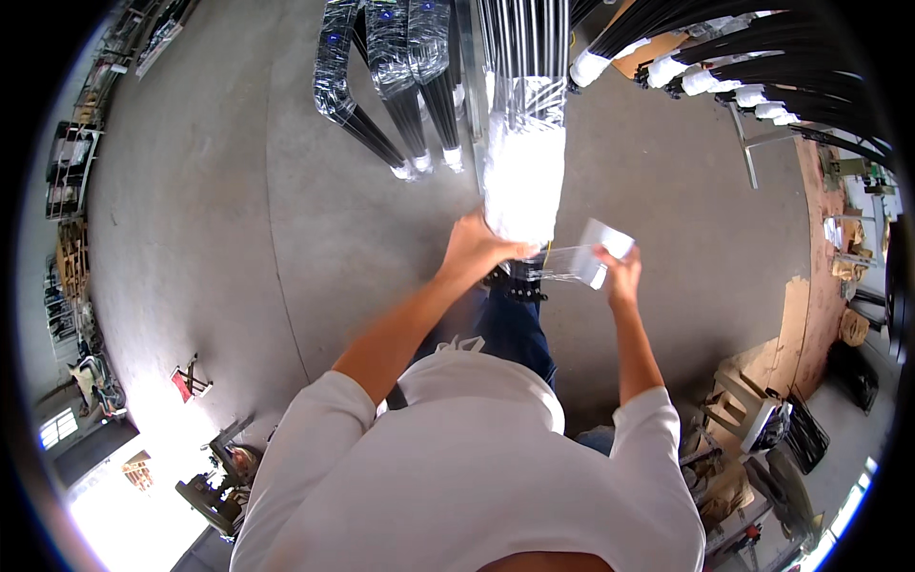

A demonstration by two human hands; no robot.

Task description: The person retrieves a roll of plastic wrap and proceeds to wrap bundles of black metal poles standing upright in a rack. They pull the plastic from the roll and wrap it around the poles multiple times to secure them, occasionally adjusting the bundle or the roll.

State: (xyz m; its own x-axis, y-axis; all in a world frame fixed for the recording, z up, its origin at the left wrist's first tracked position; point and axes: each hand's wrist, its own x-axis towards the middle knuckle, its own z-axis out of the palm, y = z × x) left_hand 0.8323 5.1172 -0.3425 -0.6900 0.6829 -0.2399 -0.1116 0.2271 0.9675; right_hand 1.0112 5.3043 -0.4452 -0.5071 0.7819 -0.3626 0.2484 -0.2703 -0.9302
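A bundle of long black tubes [522, 43] runs away from me, with a bright white wrapping [524, 176] round its near end. My left hand [474, 248] grips the left side of that wrapped end, thumb reaching across it. To the right of the bundle, my right hand [621, 272] is closed on a roll of clear stretch film [602, 250]. A strip of film [562, 264] is pulled taut between the roll and the tube ends. Dark tips [522, 289] of the tubes stick out below the wrapping. The fingers of my left hand are partly hidden.
Left of the bundle lie several film-wrapped tube bundles [389, 95] with bent shapes. More black tube bundles with white ends [701, 81] fan out at the far right, above a metal stand [748, 143]. A beige plastic stool [739, 410] stands at lower right, a small red folding stool [189, 381] at left.
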